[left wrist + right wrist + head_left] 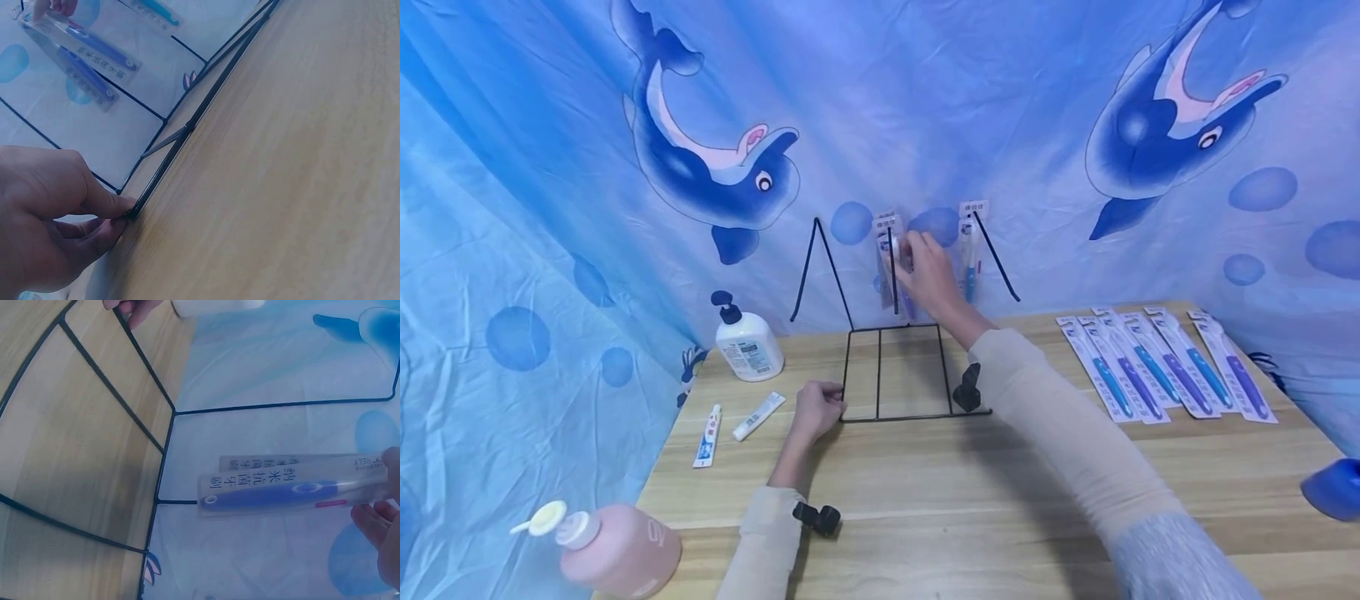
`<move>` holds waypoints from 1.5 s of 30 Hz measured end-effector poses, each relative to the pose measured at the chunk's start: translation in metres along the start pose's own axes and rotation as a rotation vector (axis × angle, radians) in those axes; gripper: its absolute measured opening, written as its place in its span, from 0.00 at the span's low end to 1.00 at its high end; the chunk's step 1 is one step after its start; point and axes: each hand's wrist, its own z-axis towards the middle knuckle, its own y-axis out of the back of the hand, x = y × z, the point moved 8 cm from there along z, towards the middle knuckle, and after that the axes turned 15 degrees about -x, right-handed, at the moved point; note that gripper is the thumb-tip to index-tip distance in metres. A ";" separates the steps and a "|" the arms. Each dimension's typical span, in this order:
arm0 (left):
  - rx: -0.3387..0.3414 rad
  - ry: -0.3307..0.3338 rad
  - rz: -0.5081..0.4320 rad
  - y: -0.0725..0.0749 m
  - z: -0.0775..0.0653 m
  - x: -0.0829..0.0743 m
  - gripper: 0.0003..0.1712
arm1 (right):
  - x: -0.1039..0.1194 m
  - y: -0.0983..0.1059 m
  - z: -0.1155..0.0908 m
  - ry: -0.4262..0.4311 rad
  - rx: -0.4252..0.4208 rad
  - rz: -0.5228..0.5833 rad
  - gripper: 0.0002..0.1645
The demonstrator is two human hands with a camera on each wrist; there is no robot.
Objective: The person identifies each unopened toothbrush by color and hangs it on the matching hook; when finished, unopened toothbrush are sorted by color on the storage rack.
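Pinching the black wire rack [878, 375] by its near-left corner in the left grip [818, 408]. Holding a packaged purple toothbrush [269, 494] in the right grip [928, 271], near a teal toothbrush [970, 282] on that grip's right.

Rack [878, 375] on table [895, 500] — tubes [760, 416] left, toothbrushes [1172, 369] right — curtain [895, 108] behind.

We seem to be at a mock shop display: glossy blue dolphin-printed fabric curtain [970, 100], pale wood-grain table [925, 508], black wire rack [913, 417] hung with slim plastic-packed toothbrushes [967, 258].
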 end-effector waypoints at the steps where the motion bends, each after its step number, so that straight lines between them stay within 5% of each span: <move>1: 0.000 0.002 0.001 0.000 0.000 0.000 0.18 | -0.003 0.001 -0.001 -0.008 0.004 -0.005 0.13; 9: 0.016 -0.001 0.008 -0.001 0.005 -0.005 0.19 | -0.055 0.035 -0.042 -0.077 0.056 -0.096 0.20; 14: 0.019 0.027 -0.003 0.002 0.006 -0.003 0.20 | -0.126 0.072 -0.064 -0.132 0.088 -0.234 0.18; 20: 0.017 0.043 0.004 0.005 0.006 0.002 0.19 | -0.220 0.120 -0.084 -0.309 0.203 -0.508 0.22; 25: 0.014 0.018 0.008 0.004 0.005 0.002 0.19 | -0.264 0.141 -0.106 -0.438 0.305 -0.587 0.27; 36: 0.016 0.003 0.001 -0.003 0.002 0.000 0.19 | -0.285 0.143 -0.123 -0.479 0.311 -0.569 0.18; 45: 0.014 0.026 -0.011 -0.004 0.001 0.004 0.19 | -0.267 0.145 -0.106 -0.443 0.240 -0.523 0.18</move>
